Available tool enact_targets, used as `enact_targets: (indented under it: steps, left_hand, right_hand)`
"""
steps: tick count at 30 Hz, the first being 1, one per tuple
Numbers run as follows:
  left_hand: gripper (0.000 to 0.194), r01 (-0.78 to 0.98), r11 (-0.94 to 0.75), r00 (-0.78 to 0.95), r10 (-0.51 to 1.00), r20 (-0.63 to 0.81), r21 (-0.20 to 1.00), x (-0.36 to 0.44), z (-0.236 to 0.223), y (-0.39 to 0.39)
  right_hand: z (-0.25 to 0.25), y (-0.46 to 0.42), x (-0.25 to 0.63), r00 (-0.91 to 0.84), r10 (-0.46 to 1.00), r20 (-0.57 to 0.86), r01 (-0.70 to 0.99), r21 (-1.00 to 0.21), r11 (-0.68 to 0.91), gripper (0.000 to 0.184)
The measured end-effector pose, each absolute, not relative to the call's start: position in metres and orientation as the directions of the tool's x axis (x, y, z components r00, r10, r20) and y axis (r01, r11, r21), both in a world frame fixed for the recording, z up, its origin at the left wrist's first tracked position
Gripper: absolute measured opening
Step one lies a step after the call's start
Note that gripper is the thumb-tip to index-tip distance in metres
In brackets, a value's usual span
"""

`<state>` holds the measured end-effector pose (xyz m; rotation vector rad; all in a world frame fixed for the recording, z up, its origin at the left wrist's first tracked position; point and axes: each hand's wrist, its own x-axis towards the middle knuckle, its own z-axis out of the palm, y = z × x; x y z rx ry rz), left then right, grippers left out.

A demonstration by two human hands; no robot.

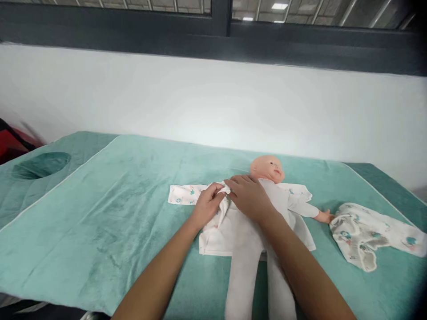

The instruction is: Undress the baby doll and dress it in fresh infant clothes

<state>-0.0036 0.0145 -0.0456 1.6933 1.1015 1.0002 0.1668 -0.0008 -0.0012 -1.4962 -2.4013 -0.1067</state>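
Note:
A baby doll (245,240) in a white body and leggings lies on its back, head toward the wall. Under it is spread a white printed baby shirt (213,244), one sleeve stretched out to the left. My left hand (208,204) pinches cloth of that shirt near the sleeve's shoulder. Beside it my right hand (248,193) lies over the doll's upper chest, fingertips closed at the same bit of cloth. The doll's arm on that side is hidden by my hands and the cloth. Its other arm reaches out to the right.
Printed baby trousers (360,231) lie crumpled at the right, touching the doll's hand. All rests on a green padded bed cover (110,222) with a face hole (42,165) at far left. A white wall (187,102) and dark window frame (133,31) stand behind.

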Motion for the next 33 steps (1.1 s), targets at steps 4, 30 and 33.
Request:
enact_targets:
  steps: [4,30,33]
  left_hand:
    - [0.021,0.052,-0.144,0.264,0.956,0.126,0.988,0.0,-0.055,0.017]
    - [0.033,-0.129,0.02,0.062,0.998,-0.012,0.991,0.043,0.011,0.039]
    - [0.028,-0.07,0.05,0.145,0.989,-0.039,0.996,0.042,0.034,0.036]
  right_hand:
    - [0.016,-0.01,0.186,-0.164,0.903,0.396,0.916,-0.28,0.289,0.027]
    - [-0.06,-0.041,0.245,-0.07,0.997,0.016,-0.036,-0.999,0.013,0.054]
    - [-0.066,-0.04,0.24,-0.098,0.995,-0.007,-0.059,-0.998,-0.013,0.056]
